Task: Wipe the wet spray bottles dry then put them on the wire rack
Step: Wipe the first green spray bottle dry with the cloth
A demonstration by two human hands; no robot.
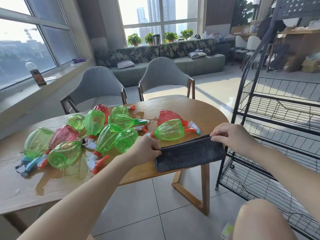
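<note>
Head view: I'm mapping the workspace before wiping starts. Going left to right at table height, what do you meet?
Pile of spray bottles on the table → left hand → grey towel held at both ends → right hand → wire rack.

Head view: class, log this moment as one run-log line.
stage: preparing cloth | left hand: pinches grey cloth | right hand: pinches cloth | spray bottles: on wet table | wire rack: empty
</note>
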